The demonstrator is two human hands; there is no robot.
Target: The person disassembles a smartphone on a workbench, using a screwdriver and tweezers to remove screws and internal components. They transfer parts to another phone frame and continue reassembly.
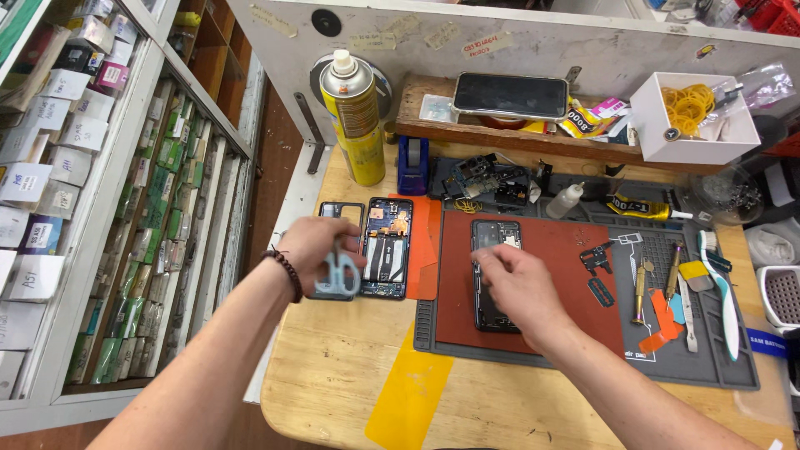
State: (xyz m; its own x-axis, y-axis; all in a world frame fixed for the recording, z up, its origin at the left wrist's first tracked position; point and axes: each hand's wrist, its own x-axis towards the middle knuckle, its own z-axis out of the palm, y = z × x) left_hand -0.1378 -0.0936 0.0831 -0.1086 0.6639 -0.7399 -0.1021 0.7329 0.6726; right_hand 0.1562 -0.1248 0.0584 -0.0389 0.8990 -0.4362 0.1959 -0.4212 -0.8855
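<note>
- The left hand [315,250] is gripping a pair of pale blue-handled scissors [338,273], fingers curled around the loops; the hand is motion-blurred.
- The right hand [518,287] is hovering over the opened phone [495,275], fingertips [486,257] pinched together near its far end; whether they are holding anything cannot be told.
- The opened phone is lying lengthwise on the red mat [550,287], which is resting on a grey work mat [700,367].
- A second disassembled phone [387,247] is lying just right of the left hand, beside an orange sheet [422,242].
- Screwdrivers [640,292] and a toothbrush [721,287] are lying at the right of the grey mat.
- A yellow spray can [357,117] is standing at the far left of the wooden table [333,367], with a black phone [510,95] on the far shelf.
</note>
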